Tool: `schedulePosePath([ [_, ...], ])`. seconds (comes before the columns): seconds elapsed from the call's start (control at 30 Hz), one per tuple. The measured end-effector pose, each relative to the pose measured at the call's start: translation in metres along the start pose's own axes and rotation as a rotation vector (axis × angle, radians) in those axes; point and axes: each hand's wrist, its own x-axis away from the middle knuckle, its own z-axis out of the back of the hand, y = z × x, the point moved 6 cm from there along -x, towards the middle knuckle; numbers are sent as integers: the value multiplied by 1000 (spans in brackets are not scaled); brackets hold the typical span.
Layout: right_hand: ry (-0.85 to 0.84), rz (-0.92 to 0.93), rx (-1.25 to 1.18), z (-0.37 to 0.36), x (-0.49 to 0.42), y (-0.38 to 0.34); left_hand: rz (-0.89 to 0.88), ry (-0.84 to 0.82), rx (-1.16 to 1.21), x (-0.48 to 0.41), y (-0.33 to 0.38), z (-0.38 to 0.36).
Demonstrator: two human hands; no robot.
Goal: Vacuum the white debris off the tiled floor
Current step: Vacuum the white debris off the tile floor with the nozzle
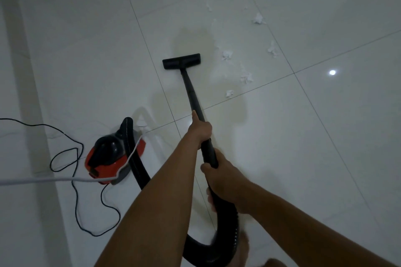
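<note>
Your left hand (200, 129) curled around the black wand (191, 91), your right hand (225, 182) gripping it nearer to you, where the hose (138, 169) joins, nozzle (181, 61) flat on the floor (303, 136), white debris (226, 55) scattered just right of the nozzle and further ahead, red vacuum (108, 158) on your left.

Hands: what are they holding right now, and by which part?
Both grip the vacuum's black wand: left hand around its middle, right hand at its near end by the hose.
</note>
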Motion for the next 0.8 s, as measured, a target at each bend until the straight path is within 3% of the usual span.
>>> schedulePosePath([
  [0.8, 94, 89, -118, -112, 105, 203, -11, -111, -188, 136, -198, -43],
])
